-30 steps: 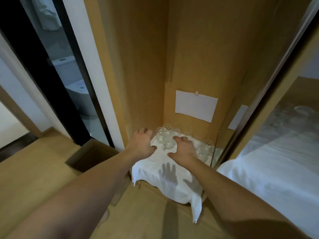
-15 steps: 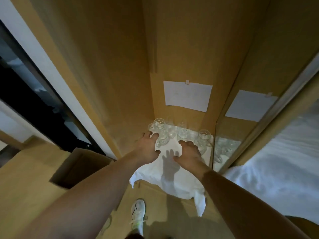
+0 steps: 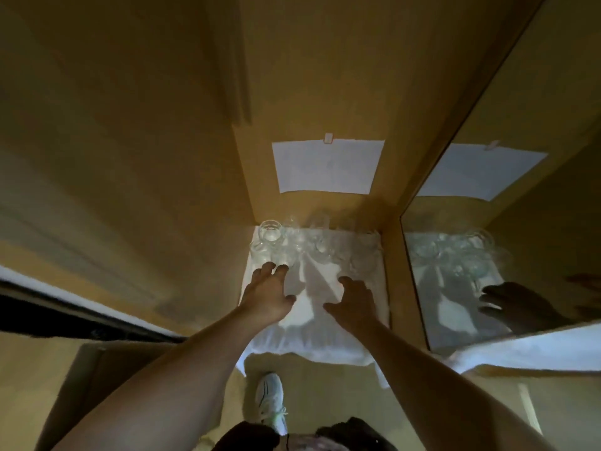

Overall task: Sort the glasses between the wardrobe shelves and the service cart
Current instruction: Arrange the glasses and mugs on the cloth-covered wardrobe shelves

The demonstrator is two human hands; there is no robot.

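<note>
Wardrobe shelf (image 3: 392, 255) | white cloth (image 3: 312, 340): 1 | glasses (image 3: 271, 234): blurred, uncountable | left hand (image 3: 268, 296) spread | right hand (image 3: 353, 302) spread

Dim, warm light falls on tan wooden walls (image 3: 130, 125). A white paper sheet (image 3: 327, 166) hangs far (taped at top); a mirror (image 3: 507, 242) stands right.

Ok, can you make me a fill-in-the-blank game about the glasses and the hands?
1. The glasses stand on a ____ cloth.
2. A sheet of ____ is stuck on the wall above them.
3. Both hands, left and right, are open and hold ____.
4. Below the cloth you can see one white ____.

Missing words: white; paper; nothing; shoe
</note>
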